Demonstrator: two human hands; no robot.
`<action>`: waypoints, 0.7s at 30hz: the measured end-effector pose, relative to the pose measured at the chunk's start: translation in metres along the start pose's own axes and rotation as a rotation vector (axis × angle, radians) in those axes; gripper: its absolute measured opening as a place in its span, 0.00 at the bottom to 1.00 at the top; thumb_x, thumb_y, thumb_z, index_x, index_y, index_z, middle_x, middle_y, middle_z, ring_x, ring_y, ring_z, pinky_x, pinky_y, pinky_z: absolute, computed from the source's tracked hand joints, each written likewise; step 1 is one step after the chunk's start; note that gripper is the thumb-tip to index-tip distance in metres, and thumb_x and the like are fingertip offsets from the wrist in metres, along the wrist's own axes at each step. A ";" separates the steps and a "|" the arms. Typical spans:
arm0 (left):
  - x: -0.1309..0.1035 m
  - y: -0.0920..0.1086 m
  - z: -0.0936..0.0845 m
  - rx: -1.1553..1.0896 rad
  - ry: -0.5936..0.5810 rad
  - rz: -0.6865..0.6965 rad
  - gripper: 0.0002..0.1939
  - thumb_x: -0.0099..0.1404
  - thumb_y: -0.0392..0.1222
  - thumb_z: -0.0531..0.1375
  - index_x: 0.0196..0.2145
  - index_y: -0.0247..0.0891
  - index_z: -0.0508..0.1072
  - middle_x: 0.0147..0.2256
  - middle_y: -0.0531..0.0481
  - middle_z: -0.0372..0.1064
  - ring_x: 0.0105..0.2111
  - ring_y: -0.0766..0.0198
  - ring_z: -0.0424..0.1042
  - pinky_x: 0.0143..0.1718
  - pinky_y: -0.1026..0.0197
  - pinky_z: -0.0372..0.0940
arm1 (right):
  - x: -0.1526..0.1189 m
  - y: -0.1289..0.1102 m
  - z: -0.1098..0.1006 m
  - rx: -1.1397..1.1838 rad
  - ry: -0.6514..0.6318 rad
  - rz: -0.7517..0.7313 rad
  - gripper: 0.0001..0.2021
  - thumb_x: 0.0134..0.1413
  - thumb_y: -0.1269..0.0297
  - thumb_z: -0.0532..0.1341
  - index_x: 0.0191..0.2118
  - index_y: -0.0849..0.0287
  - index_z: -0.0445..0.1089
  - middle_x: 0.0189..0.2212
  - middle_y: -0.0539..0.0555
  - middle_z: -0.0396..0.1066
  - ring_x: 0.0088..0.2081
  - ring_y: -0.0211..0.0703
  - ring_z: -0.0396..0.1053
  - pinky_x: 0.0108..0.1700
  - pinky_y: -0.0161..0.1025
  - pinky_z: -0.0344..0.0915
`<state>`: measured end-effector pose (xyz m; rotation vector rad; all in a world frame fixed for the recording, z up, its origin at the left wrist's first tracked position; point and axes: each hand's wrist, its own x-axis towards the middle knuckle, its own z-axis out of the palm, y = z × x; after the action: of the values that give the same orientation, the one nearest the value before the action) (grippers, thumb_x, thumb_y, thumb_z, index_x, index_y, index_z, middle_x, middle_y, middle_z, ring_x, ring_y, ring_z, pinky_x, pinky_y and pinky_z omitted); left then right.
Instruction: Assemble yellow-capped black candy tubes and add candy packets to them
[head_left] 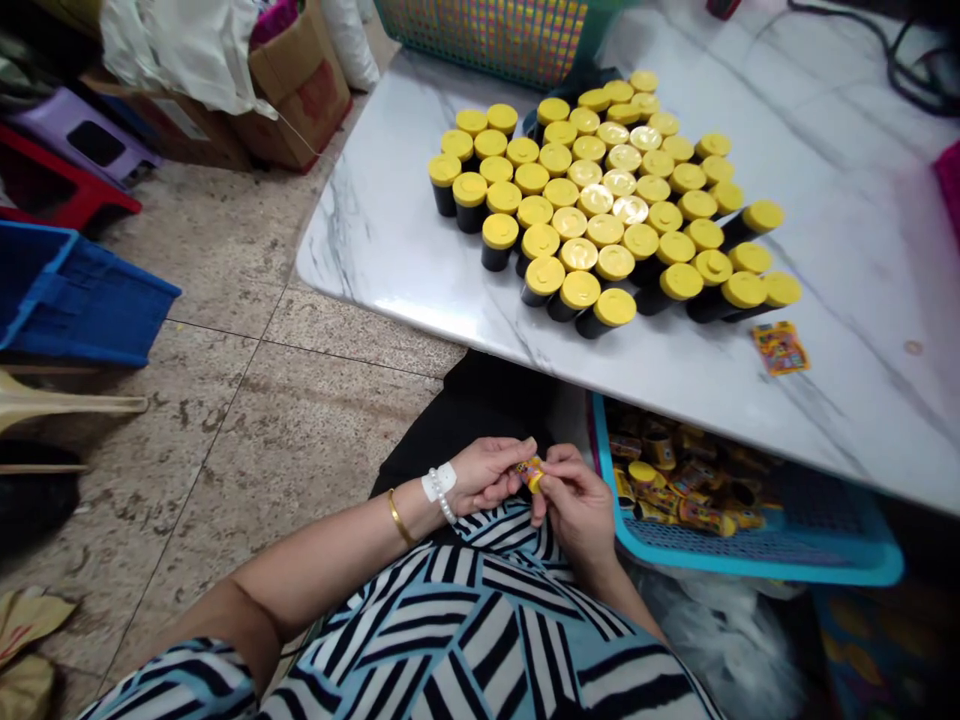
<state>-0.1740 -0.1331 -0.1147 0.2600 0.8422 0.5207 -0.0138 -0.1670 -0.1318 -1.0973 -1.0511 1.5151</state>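
Above my lap, my left hand and my right hand are closed on a small canister with a colourful yellow printed label. My fingers cover much of it. On the table stand many black canisters with yellow lids, packed close together, a few of them leaning. A small stack of printed yellow labels lies near the table's front edge. To the right of my right hand, a blue basket holds a heap of canisters with printed labels.
The white marbled table overhangs part of the blue basket. At its back sits a green basket. Blue crate, purple stool and cardboard box stand on the floor to the left. A cable lies at back right.
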 end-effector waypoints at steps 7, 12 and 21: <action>0.001 0.002 0.024 0.028 -0.172 -0.010 0.33 0.58 0.63 0.63 0.49 0.33 0.66 0.22 0.51 0.72 0.11 0.72 0.61 0.10 0.73 0.53 | -0.017 -0.052 -0.027 -0.410 0.081 -0.103 0.06 0.58 0.66 0.63 0.41 0.52 0.74 0.42 0.52 0.62 0.23 0.31 0.69 0.22 0.33 0.72; 0.007 0.008 0.031 0.071 -0.188 0.063 0.32 0.56 0.61 0.65 0.48 0.32 0.66 0.24 0.48 0.73 0.13 0.72 0.62 0.11 0.72 0.53 | -0.020 -0.092 -0.089 -1.153 0.552 -0.537 0.13 0.53 0.65 0.67 0.46 0.53 0.77 0.39 0.56 0.70 0.33 0.42 0.71 0.33 0.38 0.69; 0.014 -0.002 0.025 0.203 -0.023 0.096 0.27 0.54 0.59 0.66 0.38 0.31 0.71 0.21 0.54 0.68 0.11 0.77 0.54 0.10 0.72 0.43 | 0.097 -0.151 -0.124 -1.399 0.749 -0.640 0.13 0.56 0.58 0.63 0.43 0.60 0.78 0.36 0.58 0.73 0.34 0.46 0.70 0.39 0.43 0.67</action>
<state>-0.1467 -0.1282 -0.1085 0.4935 0.8635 0.5211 0.1242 -0.0331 -0.0286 -1.7401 -1.6404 -0.3676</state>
